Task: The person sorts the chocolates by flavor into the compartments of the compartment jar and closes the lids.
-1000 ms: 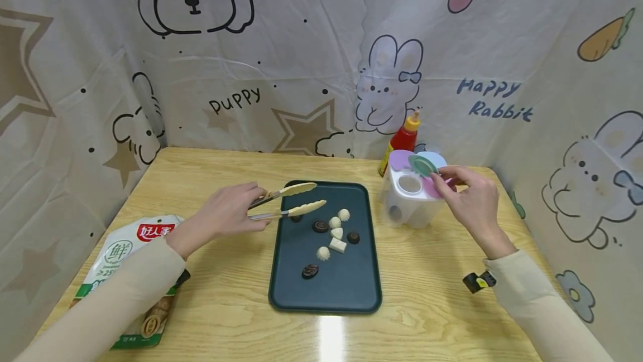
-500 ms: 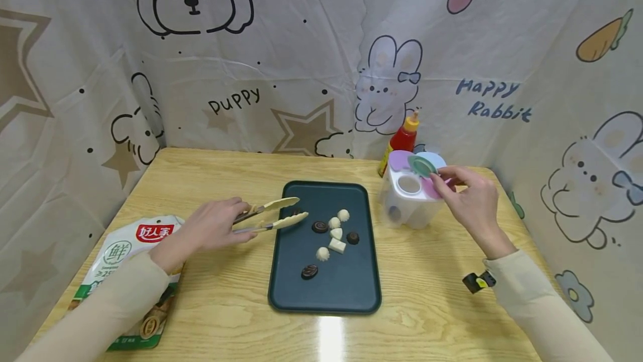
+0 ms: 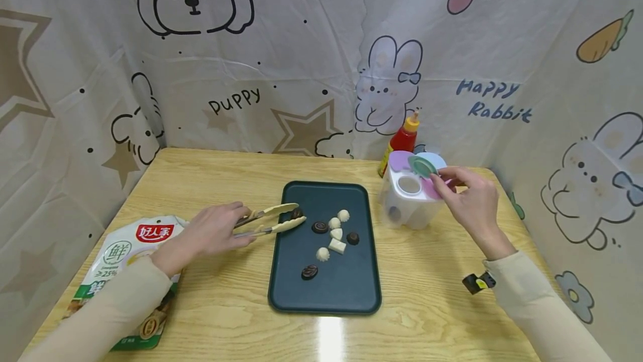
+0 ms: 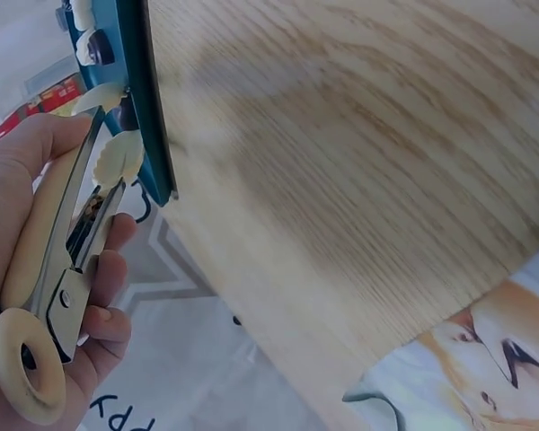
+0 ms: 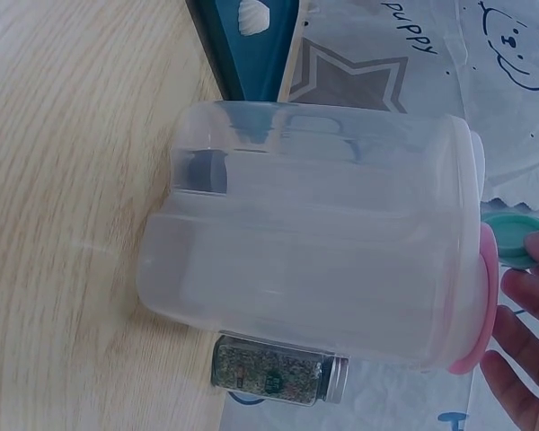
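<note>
My left hand [image 3: 211, 232] grips a pair of tongs [image 3: 288, 224] with cream scalloped tips. The tips stand on either side of a dark chocolate [image 3: 297, 213] at the upper left of the dark green tray [image 3: 326, 295]. More dark and white chocolates lie on the tray, including an oval dark one [image 3: 310, 271] and a white block [image 3: 337, 245]. At the right, my right hand [image 3: 472, 197] pinches a raised green lid [image 3: 422, 166] on a clear, compartmented container [image 3: 417, 214]. A round opening shows beside the lilac and pink lids. One dark piece shows through the container's wall.
A red sauce bottle [image 3: 403, 140] with a yellow cap stands behind the container. Beside the container, a spice jar [image 5: 269, 368] shows in the right wrist view. A printed food bag [image 3: 120, 250] lies at the left, partly under my left forearm.
My left hand has drawn back to the left with the tongs, and their tips have come closer together about the dark chocolate. The right hand keeps holding the green lid up.
</note>
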Motion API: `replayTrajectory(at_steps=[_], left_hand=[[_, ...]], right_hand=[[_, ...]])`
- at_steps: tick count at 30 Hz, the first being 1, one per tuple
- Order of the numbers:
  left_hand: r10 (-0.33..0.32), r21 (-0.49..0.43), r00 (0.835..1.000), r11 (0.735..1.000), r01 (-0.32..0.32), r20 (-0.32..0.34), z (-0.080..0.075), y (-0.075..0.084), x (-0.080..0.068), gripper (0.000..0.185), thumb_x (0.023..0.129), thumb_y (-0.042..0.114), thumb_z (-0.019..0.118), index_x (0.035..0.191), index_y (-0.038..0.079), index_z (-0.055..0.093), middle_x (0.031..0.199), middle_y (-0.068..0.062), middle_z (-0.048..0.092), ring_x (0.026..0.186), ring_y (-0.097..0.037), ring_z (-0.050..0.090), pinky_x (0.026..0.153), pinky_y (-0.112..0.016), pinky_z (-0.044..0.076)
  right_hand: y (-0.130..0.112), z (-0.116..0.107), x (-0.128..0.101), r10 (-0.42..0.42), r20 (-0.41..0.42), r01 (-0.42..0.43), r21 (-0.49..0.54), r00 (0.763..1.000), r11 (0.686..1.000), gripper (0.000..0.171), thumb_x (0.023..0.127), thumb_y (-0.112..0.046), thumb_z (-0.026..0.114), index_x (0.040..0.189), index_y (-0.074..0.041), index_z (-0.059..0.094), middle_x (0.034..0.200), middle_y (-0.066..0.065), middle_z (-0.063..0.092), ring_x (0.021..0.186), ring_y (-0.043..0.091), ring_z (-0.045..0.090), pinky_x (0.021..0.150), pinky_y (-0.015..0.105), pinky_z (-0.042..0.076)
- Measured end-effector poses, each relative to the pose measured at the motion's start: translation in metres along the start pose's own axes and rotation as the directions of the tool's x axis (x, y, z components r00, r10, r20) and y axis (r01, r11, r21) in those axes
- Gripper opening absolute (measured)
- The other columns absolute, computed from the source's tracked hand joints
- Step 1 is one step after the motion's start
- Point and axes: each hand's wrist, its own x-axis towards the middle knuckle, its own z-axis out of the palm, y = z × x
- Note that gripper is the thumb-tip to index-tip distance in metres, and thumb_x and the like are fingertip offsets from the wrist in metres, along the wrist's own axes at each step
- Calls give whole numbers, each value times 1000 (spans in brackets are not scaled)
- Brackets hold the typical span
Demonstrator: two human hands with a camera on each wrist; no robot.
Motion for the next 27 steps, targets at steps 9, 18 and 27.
replayTrajectory(at_steps=[9,18,27], left_hand=[[37,-27,999,999,-37,-1,1,3,5,42,90,38,81,117,6,74,96,-3,70,68,-9,54,62,-35,51],[31,-47,1000,998,-31,-2,4,10,20,46,92,43,78,120,7,73,98,-3,68,69,-11,53,61,-32,48],[43,-109,998,993,-49,-55,-4,24,45,53,93,44,78,126,4,71,111,-9,74,82,-18,66,73,-40,57]], right_hand=[[-1,0,0,0,0,0,-4,1000,1000,16,88,-11,84,102,-4,82,89,16,80,70,28,67,65,3,32],[-1,-2,1,11,-6,-11,-13,1000,1000,16,88,-10,84,103,-2,81,89,17,79,70,29,66,65,2,33],[-1,0,1,6,-4,-6,-10,1000,1000,16,88,-9,84,102,-2,81,89,17,79,70,28,66,65,2,33]])
